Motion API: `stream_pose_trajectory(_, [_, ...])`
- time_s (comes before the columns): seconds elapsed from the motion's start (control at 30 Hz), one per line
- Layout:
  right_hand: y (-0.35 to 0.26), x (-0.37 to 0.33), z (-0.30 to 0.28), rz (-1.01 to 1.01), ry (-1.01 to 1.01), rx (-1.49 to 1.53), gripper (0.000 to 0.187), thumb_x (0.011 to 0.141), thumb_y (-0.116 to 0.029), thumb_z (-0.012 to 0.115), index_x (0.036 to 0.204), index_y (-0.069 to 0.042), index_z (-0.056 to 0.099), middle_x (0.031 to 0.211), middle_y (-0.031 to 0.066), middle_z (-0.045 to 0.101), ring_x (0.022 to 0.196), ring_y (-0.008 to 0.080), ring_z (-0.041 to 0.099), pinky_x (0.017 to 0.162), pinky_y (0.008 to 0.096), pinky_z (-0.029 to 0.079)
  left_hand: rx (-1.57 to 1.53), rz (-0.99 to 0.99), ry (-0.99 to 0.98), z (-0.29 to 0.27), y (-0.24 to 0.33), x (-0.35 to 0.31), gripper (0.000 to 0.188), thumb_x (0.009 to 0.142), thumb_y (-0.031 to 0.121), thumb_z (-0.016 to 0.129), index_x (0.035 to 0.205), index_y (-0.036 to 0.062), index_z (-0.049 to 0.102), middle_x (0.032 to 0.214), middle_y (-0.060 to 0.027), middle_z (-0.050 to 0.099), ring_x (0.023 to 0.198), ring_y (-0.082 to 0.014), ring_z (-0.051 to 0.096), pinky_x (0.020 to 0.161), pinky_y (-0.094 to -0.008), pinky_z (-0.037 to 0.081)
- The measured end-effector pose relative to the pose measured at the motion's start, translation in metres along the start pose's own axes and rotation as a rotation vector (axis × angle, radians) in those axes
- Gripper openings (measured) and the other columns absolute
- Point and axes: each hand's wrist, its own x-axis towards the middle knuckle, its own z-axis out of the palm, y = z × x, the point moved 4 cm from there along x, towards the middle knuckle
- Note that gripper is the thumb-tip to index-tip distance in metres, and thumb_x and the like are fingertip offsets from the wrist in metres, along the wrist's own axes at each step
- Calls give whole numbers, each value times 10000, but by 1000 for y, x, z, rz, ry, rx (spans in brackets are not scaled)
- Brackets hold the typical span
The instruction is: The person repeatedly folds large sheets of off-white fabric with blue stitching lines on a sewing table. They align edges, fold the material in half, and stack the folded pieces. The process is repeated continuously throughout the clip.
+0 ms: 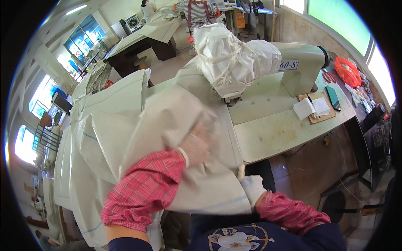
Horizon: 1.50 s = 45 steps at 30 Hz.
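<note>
Hands in white work gloves are handling a large off-white woven sack [167, 138] spread over the sewing table [276, 129]. The left hand [196, 144], motion-blurred, is lying on top of the sack near its middle, with a fold of the cloth seeming to rise over the fingers; whether those fingers are pinching that fold or pressing flat, I cannot tell through the blur. The right hand [251, 186] is sitting at the sack's near right edge by the table's front, fingers curled down around the hem and appearing to be gripping it. Both forearms are wearing red checked sleeve covers.

Judging by this, the step in hand looks like arranging or feeding the sack toward the sewing machine [293, 67], whose head is wrapped in white cloth [230, 58]. The next move would be calling for a flat, aligned edge under the machine head, with both hands keeping the slack cloth from bunching.

The sack's long axis is running from the person's lap up and away toward the machine, its far end lying just beside the wrapped head, its bulk draping off the table to the left onto more sacks [83, 125] piled there.

On the table's right end a clipboard with papers [316, 108], a dark phone [333, 97], red-handled scissors [329, 77] and an orange bag [347, 71] are lying well apart from the hands
</note>
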Motion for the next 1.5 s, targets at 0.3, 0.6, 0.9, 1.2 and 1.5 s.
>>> stream_pose_trajectory(0.3, [7,171,-96,-18,141,-202,524,929,-177,512,1395,55,453,1375,205,547,1122,259,647,845,396,540,483,-139,253,-171,-12,-57,74,677,160,607,714,131,550,665,-37,508,681,-208,540,730,-386,429])
stream_pose_trajectory(0.6, [-56,84,-10,-619,491,-453,408,871,-276,601,1227,-80,631,1147,123,667,1105,282,623,873,448,507,-488,527,66,-226,169,-47,151,695,206,611,654,63,634,589,-101,574,570,-258,572,597,-396,470])
stream_pose_trajectory(0.9, [-24,-60,15,-724,-152,438,262,880,-281,568,1000,-77,680,945,186,679,889,366,659,766,433,515,158,155,-90,-63,53,15,640,791,126,588,1394,-29,436,1483,-191,407,1355,-291,418,1130,-390,295])
stream_pose_trajectory(1.2, [-3,-83,-25,-496,-268,611,260,921,-257,542,936,-35,677,885,194,676,806,382,658,699,431,515,-347,-25,16,3,68,-13,533,950,359,510,1342,-1,494,888,-104,605,744,-276,609,808,-382,412])
stream_pose_trajectory(1.5, [16,-14,12,-53,219,1225,391,911,-280,631,1093,65,609,840,214,665,728,308,645,675,373,501,-183,1,14,1,75,-11,493,943,471,515,1317,156,575,883,-93,574,755,-244,596,796,-382,405])
